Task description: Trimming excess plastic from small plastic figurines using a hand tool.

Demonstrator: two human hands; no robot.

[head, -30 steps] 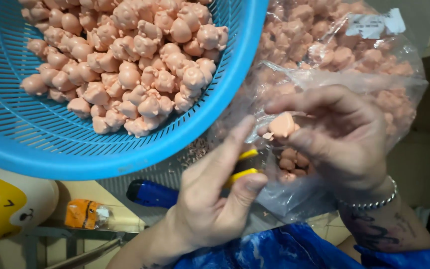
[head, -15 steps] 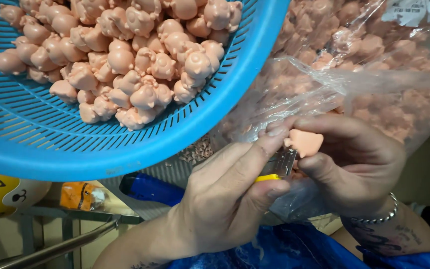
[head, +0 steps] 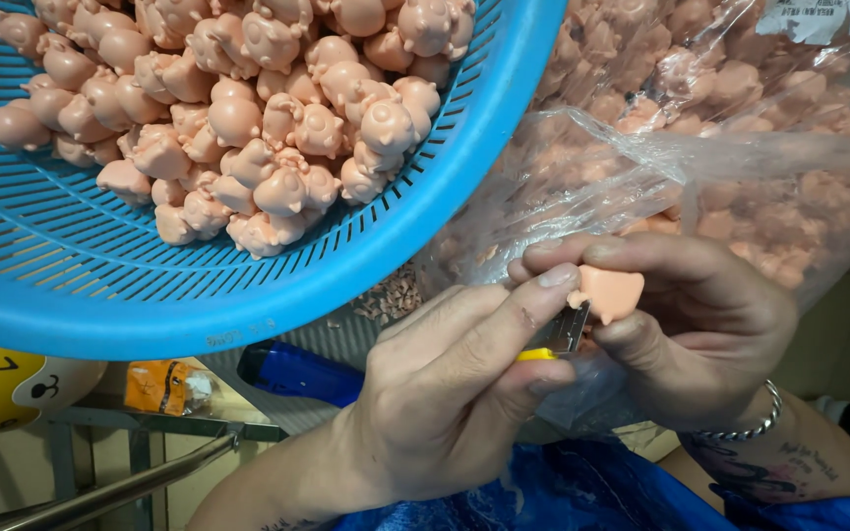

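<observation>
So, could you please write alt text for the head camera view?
A left hand holds a small blade against a pink pig figure held by the right hand. Above are a blue basket and a clear bag, both full of similar figures.

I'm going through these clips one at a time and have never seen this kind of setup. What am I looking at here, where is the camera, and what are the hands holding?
There is no machine here. The one view comes from a camera worn on a person's head, looking down at their own two bare hands. The left hand grips a small blade with a yellow handle. The right hand, with a bracelet at the wrist, holds one small pink pig-shaped figure, and the blade's metal tip touches its edge. Above sits a blue plastic basket piled with the same pink figures. To the right a clear plastic bag holds many more. Blue cloth lies under the hands.
</observation>
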